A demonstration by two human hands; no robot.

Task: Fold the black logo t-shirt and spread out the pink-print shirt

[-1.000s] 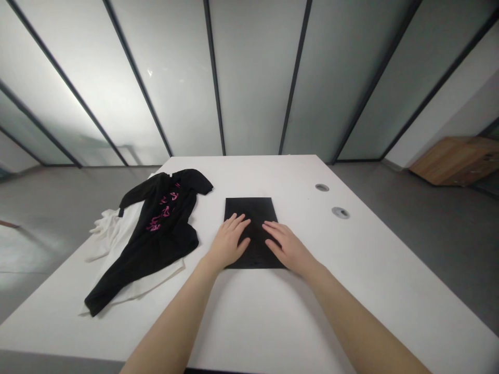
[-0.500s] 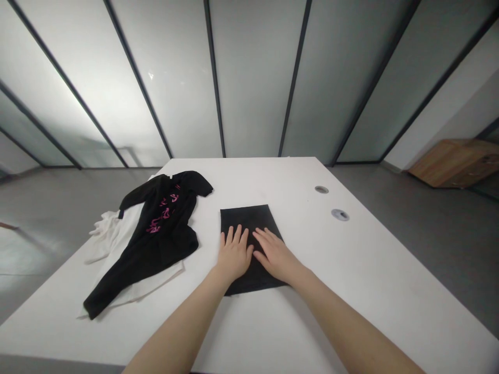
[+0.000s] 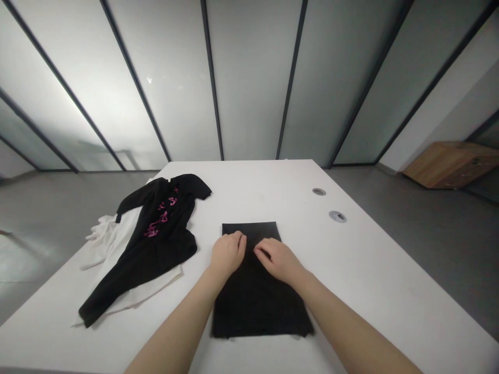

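Observation:
A folded black cloth [image 3: 257,311] lies flat on the white table [image 3: 362,291], its near part stretching toward me. My left hand [image 3: 228,254] rests on it with curled fingers that pinch the fabric near its middle. My right hand [image 3: 277,261] pinches the cloth close by, with a small gap between the hands. To the left lies a black garment with a pink print [image 3: 163,231], spread over a crumpled white garment [image 3: 113,244].
Two round metal grommets [image 3: 318,191] [image 3: 337,216] are set in the table's far right area. The table's edges drop to a grey floor on both sides. A low wooden cabinet [image 3: 452,165] stands by the right wall, beyond frosted glass panels.
The black cloth now reaches much nearer me, and its far edge has shifted toward me. My hands have gone from lying flat to curled and pinching. The garments on the left have not moved.

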